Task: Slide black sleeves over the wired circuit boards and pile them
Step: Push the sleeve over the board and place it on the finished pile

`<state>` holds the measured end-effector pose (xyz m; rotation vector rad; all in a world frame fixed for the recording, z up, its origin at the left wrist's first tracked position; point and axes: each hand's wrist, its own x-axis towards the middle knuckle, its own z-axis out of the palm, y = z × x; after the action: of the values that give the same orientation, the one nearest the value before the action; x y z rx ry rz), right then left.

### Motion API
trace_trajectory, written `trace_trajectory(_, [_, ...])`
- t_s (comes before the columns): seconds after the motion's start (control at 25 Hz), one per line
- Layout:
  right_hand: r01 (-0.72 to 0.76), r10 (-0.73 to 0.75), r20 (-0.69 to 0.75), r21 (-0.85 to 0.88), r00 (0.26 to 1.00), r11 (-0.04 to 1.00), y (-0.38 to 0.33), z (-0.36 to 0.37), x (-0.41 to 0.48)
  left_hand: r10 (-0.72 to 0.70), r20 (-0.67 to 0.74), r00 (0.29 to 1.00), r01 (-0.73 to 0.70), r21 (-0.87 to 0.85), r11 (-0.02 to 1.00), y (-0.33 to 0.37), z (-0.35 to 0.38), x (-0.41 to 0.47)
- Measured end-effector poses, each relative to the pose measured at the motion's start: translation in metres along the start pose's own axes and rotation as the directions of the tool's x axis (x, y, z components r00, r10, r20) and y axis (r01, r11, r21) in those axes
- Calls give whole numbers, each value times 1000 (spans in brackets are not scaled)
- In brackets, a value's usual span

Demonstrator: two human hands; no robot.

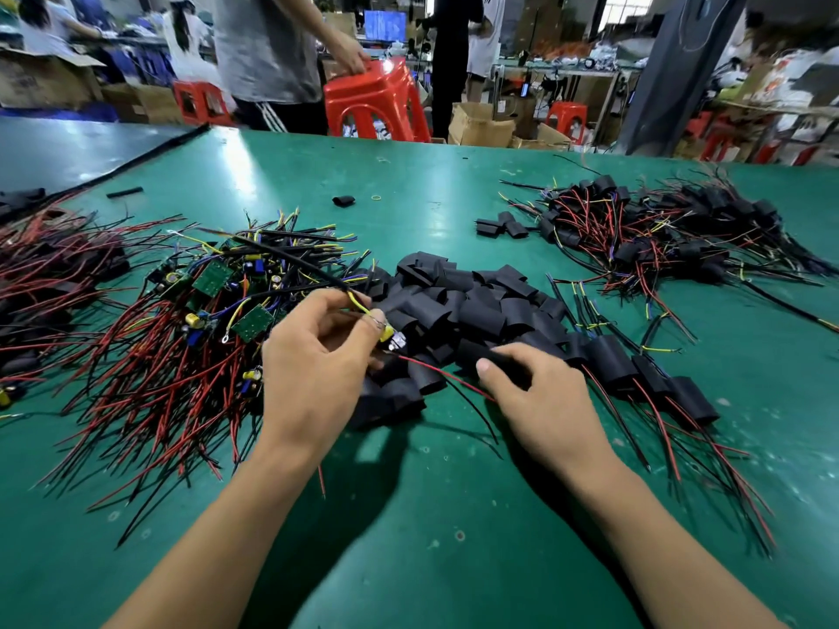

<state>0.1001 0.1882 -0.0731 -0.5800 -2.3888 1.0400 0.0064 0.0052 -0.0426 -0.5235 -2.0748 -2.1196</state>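
My left hand (318, 356) pinches a wired circuit board (391, 336) just above the heap of loose black sleeves (463, 306) in the middle of the green table (408, 515). Its red and black wires trail toward my right hand (535, 397). That hand rests on the near edge of the heap, fingers closed around one black sleeve (504, 360). A tangle of bare boards with red, black and yellow wires (195, 320) lies to the left. Several sleeved boards (635, 374) lie in a row to the right.
A larger pile of sleeved boards (672, 233) sits at the far right, and another wire bundle (50, 274) at the far left. A few stray sleeves (501, 227) lie mid-table. Beyond the far edge, people stand by a red stool (377, 106) and cardboard boxes.
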Motion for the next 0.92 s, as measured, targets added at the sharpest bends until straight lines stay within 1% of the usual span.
trace_trajectory(0.04, [-44, 48, -22, 174, 999, 984, -2, -1, 2, -4, -35, 999, 4, 5, 1000, -1, -2, 2])
trace_trajectory(0.08, [-93, 109, -24, 364, 994, 927, -3, -3, 5, -15, -63, 998, 15, 14, 1000, -3, -4, 3])
trace_trajectory(0.12, [-139, 174, -22, 508, 984, 850, -5, -5, 8, -31, -82, 996, 33, 17, 999, -4, -5, 4])
trace_trajectory(0.2, [-215, 298, -10, 670, 954, 711, -6, -11, 13, -93, -103, 990, 91, -27, 996, -6, -4, 5])
trace_trajectory(0.28, [-263, 391, 25, 781, 920, 567, -5, -16, 16, -202, -93, 975, 181, -194, 964, -6, -1, 5])
trace_trajectory(0.36, [-261, 434, 38, 845, 900, 466, -3, -19, 17, -325, -36, 945, 285, -400, 871, -6, 3, 6])
trace_trajectory(0.4, [-246, 440, 34, 866, 897, 435, -2, -20, 18, -368, -3, 930, 326, -456, 828, -6, 4, 6])
trace_trajectory(0.48, [-225, 437, 42, 898, 898, 378, 0, -21, 20, -407, 49, 912, 378, -488, 787, -6, 7, 6])
trace_trajectory(0.56, [-221, 429, 62, 916, 901, 333, 0, -22, 22, -419, 67, 905, 397, -485, 779, -5, 9, 5])
trace_trajectory(0.68, [-213, 419, 64, 924, 905, 318, 1, -22, 22, -438, 43, 898, 400, -495, 771, -6, 6, 6])
trace_trajectory(0.8, [-219, 435, 63, 922, 898, 319, 3, -21, 22, -487, 8, 873, 414, -541, 732, -9, 3, 9])
trace_trajectory(0.92, [-241, 401, 93, 910, 911, 337, 4, -19, 21, -529, -23, 848, 421, -577, 700, -10, 1, 11])
